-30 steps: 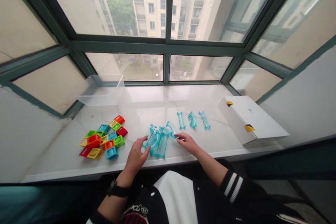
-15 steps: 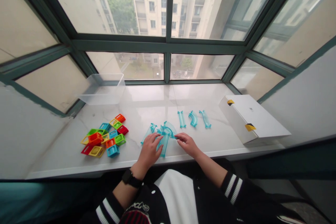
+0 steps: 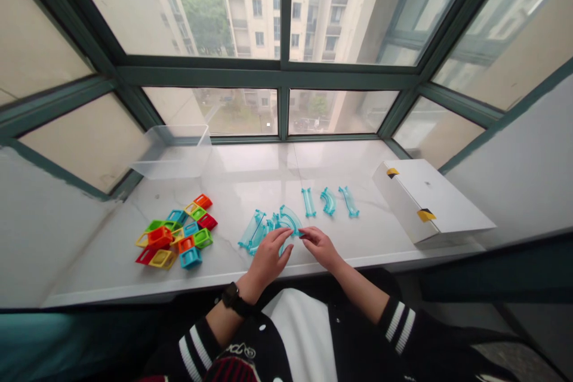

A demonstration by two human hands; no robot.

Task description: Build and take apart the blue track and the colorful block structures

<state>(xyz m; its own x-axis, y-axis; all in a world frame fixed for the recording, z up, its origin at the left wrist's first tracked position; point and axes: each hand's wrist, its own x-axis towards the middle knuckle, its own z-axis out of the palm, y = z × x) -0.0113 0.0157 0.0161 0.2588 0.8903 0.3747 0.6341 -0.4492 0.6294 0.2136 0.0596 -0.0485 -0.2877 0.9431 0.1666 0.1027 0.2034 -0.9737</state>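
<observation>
Clear blue plastic track pieces [image 3: 254, 230] lie in a loose pile near the front of the white sill. My left hand [image 3: 270, 255] reaches over the right part of this pile, thumb apart from its stretched fingers, and covers some pieces. With thumb and fingertips, my right hand [image 3: 319, 246] pinches the near right end of a curved track piece [image 3: 290, 216]. Farther back lie a straight track piece [image 3: 308, 203], a short curved track piece [image 3: 328, 202] and another track piece [image 3: 349, 202], set apart in a row.
Several coloured plastic blocks [image 3: 176, 233] are heaped on the left. Behind them stands a clear plastic bin [image 3: 174, 155] by the window. On the right is a white box [image 3: 441, 203] with yellow-and-black tabs. The sill's front edge [image 3: 380, 265] runs close to my body.
My left hand has shifted right across the pile, uncovering pieces on the left and hiding the straight one near the front. My right hand stays at the curved track piece's end.
</observation>
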